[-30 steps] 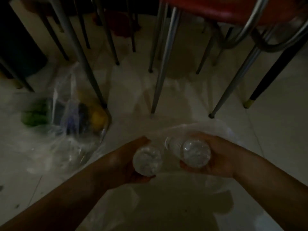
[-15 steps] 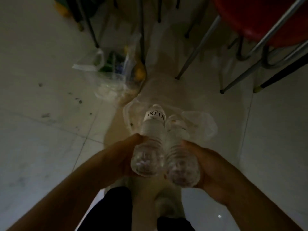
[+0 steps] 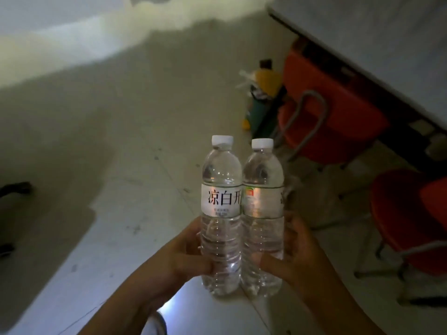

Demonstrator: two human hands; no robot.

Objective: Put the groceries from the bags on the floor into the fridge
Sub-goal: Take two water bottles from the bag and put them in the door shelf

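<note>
Two clear water bottles with white caps and white labels stand upright side by side in front of me. My left hand (image 3: pixel 186 257) grips the lower part of the left water bottle (image 3: pixel 221 189). My right hand (image 3: pixel 295 257) grips the lower part of the right water bottle (image 3: pixel 262 187). The two bottles touch each other. A bag of groceries (image 3: pixel 260 93) with yellow and green items lies on the floor farther off, beside a chair. The fridge is out of view.
Red chairs (image 3: pixel 329 110) with metal legs stand at the right, a second red chair (image 3: pixel 406 213) nearer me, under a pale table edge (image 3: pixel 362 32). A crumpled clear plastic bag (image 3: pixel 321 204) lies on the pale tiled floor (image 3: pixel 121 165) beside them. A dark object (image 3: pixel 14 189) sits at the left edge.
Both bottles have been lifted from low over the plastic bag and turned upright. My view has swung up and left, away from the chair legs and the bags.
</note>
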